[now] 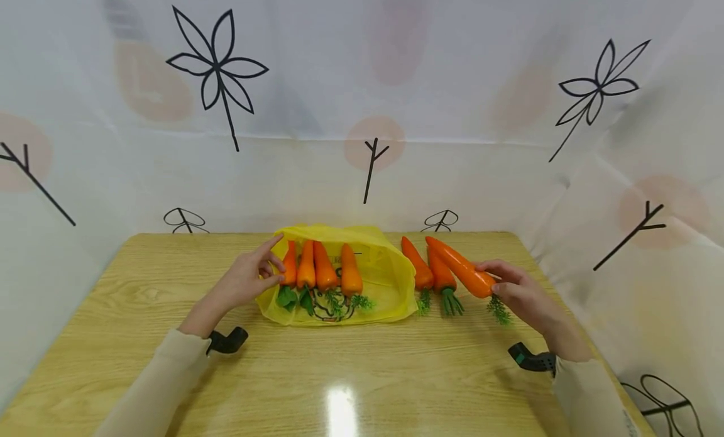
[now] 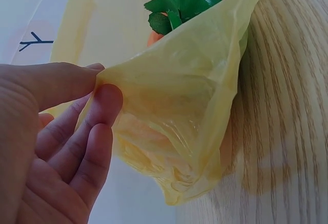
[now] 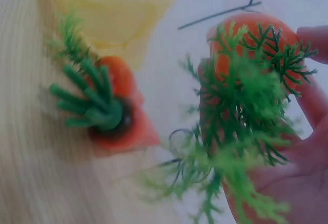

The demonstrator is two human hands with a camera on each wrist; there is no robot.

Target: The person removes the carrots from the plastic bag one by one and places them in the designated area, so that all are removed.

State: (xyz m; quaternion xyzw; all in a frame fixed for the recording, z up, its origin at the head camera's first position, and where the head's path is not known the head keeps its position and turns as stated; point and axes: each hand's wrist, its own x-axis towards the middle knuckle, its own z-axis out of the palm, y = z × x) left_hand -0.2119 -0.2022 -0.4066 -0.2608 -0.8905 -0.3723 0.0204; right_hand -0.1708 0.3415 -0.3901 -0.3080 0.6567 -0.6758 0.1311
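Note:
A yellow plastic bag (image 1: 387, 286) lies on the table with its mouth spread toward me. Inside it several orange carrots (image 1: 351, 271) with green tops lie side by side. My left hand (image 1: 246, 277) pinches the bag's left edge between thumb and finger, and in the left wrist view the film (image 2: 174, 90) stretches from that pinch. In my right hand (image 1: 526, 298) is a carrot (image 1: 459, 266), gripped near its thick, leafy end, its tip pointing up and left. Just left of it, two more carrots, one outer (image 1: 417, 268) and one nearer (image 1: 440, 272), lie beside the bag.
The wooden table (image 1: 396, 374) extends toward me from the bag. White cloth (image 1: 317, 179) with black plant drawings hangs behind and at the sides. Dark wrist mounts, a left one (image 1: 229, 341) and a right one (image 1: 530, 358), sit below the hands.

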